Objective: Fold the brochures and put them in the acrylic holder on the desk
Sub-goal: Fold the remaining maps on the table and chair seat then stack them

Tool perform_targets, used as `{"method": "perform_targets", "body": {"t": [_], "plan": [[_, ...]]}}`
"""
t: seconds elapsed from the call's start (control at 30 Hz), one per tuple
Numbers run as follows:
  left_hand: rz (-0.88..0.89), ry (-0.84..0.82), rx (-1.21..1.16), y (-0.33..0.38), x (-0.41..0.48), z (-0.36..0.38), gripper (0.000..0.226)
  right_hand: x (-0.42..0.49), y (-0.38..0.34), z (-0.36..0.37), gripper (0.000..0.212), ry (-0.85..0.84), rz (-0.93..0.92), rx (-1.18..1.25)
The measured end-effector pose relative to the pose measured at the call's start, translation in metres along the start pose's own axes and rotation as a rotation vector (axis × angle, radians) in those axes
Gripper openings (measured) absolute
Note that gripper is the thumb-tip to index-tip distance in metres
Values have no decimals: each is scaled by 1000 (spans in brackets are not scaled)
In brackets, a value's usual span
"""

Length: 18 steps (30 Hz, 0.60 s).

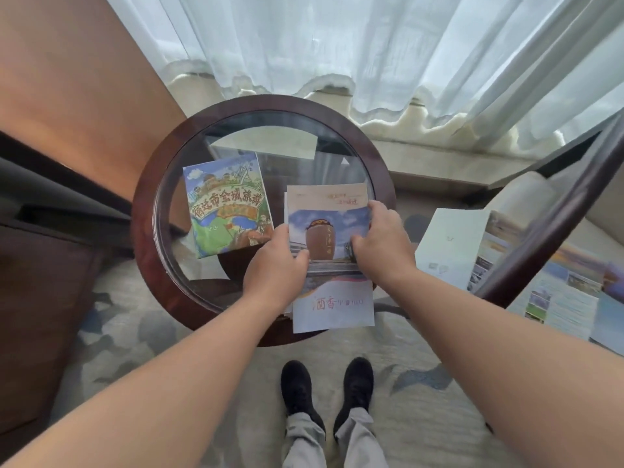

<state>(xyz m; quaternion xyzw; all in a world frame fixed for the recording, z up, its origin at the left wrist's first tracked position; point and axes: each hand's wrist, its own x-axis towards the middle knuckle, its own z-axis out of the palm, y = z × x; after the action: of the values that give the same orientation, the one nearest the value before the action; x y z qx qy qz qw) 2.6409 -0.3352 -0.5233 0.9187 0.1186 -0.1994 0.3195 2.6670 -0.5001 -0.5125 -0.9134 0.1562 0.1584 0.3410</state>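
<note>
A jar-building brochure (pixel 332 238) is gripped at its side edges by the left hand (pixel 275 265) and right hand (pixel 380 243), fingers curled over the paper. It is positioned over the round glass table's (pixel 143 204) near rim, beside a cartoon-map brochure (pixel 228 204).

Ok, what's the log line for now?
left hand: grips jar brochure | right hand: grips it too | map brochure: flat on glass table
</note>
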Motion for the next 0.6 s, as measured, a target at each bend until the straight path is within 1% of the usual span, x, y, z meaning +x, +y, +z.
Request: {"method": "perform_targets", "body": {"t": [0.07, 0.17, 0.4, 0.6], "plan": [[1, 18, 17, -5, 7, 9, 46, 8, 4, 9, 47, -21, -3, -52], [-18, 31, 27, -10, 13, 18, 54, 14, 9, 18, 51, -61, 0, -129], [-41, 47, 55, -13, 25, 26, 61, 26, 11, 25, 47, -112, 5, -169], [-48, 63, 87, -12, 28, 28, 61, 32, 15, 27, 59, -95, -27, -188]]}}
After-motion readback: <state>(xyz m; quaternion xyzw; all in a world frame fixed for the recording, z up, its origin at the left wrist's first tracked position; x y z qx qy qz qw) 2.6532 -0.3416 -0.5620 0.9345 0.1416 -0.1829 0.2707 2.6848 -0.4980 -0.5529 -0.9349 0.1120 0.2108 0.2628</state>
